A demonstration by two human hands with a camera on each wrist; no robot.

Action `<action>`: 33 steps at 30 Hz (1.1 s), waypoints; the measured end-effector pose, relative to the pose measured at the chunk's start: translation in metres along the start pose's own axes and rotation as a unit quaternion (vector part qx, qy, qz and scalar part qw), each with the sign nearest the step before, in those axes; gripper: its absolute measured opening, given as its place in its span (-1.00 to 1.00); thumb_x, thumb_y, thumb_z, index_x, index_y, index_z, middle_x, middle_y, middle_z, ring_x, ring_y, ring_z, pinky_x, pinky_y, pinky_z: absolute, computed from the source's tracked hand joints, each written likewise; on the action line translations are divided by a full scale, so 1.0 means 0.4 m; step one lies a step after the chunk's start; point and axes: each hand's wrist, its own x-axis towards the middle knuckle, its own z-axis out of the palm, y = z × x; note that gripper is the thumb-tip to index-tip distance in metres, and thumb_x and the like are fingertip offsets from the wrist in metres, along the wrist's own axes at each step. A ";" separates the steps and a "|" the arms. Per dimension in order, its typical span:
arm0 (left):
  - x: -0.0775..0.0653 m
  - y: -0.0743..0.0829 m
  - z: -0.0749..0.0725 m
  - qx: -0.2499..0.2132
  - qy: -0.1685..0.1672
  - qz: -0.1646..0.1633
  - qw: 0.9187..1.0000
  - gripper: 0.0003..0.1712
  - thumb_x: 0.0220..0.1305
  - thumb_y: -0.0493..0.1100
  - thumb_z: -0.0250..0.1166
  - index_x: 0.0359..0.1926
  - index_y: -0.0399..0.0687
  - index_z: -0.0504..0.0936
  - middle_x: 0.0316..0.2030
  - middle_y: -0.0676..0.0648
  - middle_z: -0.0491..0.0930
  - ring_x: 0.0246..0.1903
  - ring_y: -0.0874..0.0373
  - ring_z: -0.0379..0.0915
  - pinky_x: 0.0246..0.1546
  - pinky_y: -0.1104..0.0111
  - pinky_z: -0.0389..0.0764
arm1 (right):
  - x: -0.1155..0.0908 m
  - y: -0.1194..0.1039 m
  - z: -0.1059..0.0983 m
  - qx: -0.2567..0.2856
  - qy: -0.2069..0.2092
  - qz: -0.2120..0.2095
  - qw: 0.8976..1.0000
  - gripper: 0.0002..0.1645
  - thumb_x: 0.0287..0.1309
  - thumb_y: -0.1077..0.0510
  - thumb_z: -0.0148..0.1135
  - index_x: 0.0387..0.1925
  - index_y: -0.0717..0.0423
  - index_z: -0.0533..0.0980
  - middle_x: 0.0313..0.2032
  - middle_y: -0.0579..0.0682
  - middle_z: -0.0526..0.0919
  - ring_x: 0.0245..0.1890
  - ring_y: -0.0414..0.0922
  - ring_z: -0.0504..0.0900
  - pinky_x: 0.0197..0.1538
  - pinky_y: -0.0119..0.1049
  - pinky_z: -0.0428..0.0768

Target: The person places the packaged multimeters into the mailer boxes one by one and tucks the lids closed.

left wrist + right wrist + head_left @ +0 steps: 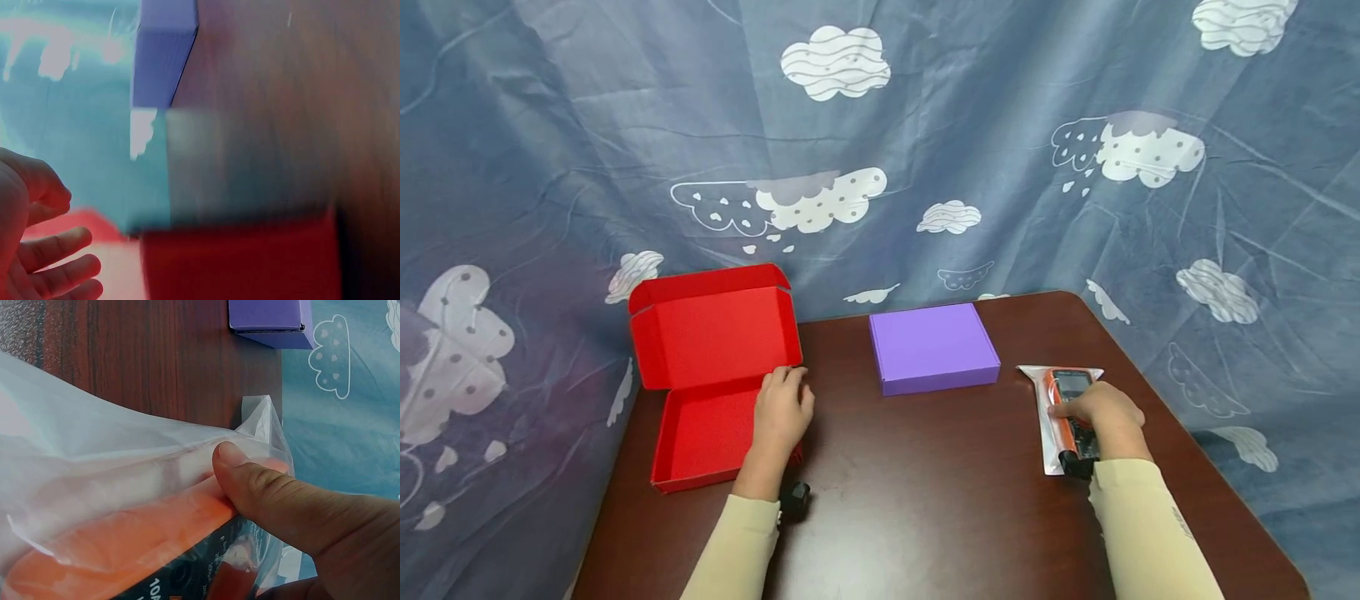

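Observation:
An orange and black multimeter in a clear plastic bag is at the right side of the table. My right hand grips it, the thumb pressing on the bag over the orange casing; the other fingers are mostly hidden. At the left stands a red box with its lid raised. Over its right edge is my left hand, fingers loosely bent and holding nothing. The left wrist view shows those fingers spread near the red cardboard.
A closed purple box lies at the back middle of the brown table. Behind the table hangs a blue cloth with cloud prints, which also runs along both sides.

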 end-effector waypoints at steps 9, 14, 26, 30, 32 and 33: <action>-0.010 -0.097 -0.097 0.033 -0.063 -0.152 0.986 -0.60 0.28 -0.23 0.24 0.10 -0.34 0.66 0.03 -0.37 0.53 0.04 -0.33 0.40 0.06 -0.14 0.44 | 0.001 0.003 -0.012 0.002 0.001 0.002 1.000 0.18 -0.08 -0.35 0.49 0.05 0.65 0.30 -0.28 0.34 0.50 -0.24 0.19 0.49 -0.21 0.05 0.45; -0.033 -0.157 -0.130 0.025 -0.052 -0.201 0.978 -0.57 0.31 -0.22 0.21 0.14 -0.38 0.61 0.08 -0.43 0.47 0.12 -0.39 0.31 0.12 -0.22 0.36 | 0.002 0.002 -0.011 0.000 0.002 0.005 1.000 0.20 -0.08 -0.35 0.49 0.07 0.66 0.28 -0.28 0.34 0.49 -0.24 0.20 0.49 -0.21 0.05 0.46; -0.090 -0.274 -0.211 0.069 -0.015 -0.339 0.938 -0.36 0.30 -0.28 0.09 0.34 -0.58 0.33 0.12 -0.61 0.30 0.08 -0.60 0.20 0.01 -0.33 0.28 | 0.005 -0.002 -0.009 0.004 -0.002 0.006 1.000 0.19 -0.11 -0.35 0.51 0.05 0.65 0.28 -0.28 0.35 0.48 -0.24 0.20 0.49 -0.21 0.04 0.44; -0.103 -0.308 -0.231 0.072 -0.059 -0.350 0.932 -0.44 0.34 -0.30 0.00 0.27 -0.61 0.36 0.03 -0.64 0.34 -0.03 -0.63 0.27 -0.05 -0.32 0.37 | 0.003 -0.002 -0.008 0.005 -0.009 0.001 1.000 0.20 -0.09 -0.36 0.50 0.07 0.64 0.29 -0.25 0.35 0.49 -0.22 0.21 0.49 -0.20 0.06 0.45; -0.110 -0.320 -0.238 0.063 -0.073 -0.354 0.930 -0.47 0.35 -0.31 -0.04 0.25 -0.58 0.41 0.01 -0.62 0.39 -0.05 -0.62 0.32 -0.04 -0.29 0.41 | 0.002 -0.003 -0.009 0.004 -0.010 -0.001 1.000 0.19 -0.08 -0.36 0.49 0.08 0.63 0.29 -0.24 0.35 0.49 -0.21 0.22 0.48 -0.19 0.07 0.46; -0.113 -0.324 -0.240 0.056 -0.078 -0.359 0.928 -0.48 0.35 -0.32 -0.04 0.25 -0.55 0.43 0.01 -0.60 0.41 -0.04 -0.60 0.34 -0.03 -0.28 0.42 | 0.002 -0.004 -0.009 0.004 -0.011 -0.002 1.000 0.18 -0.08 -0.36 0.49 0.08 0.63 0.30 -0.24 0.35 0.49 -0.21 0.22 0.48 -0.19 0.07 0.46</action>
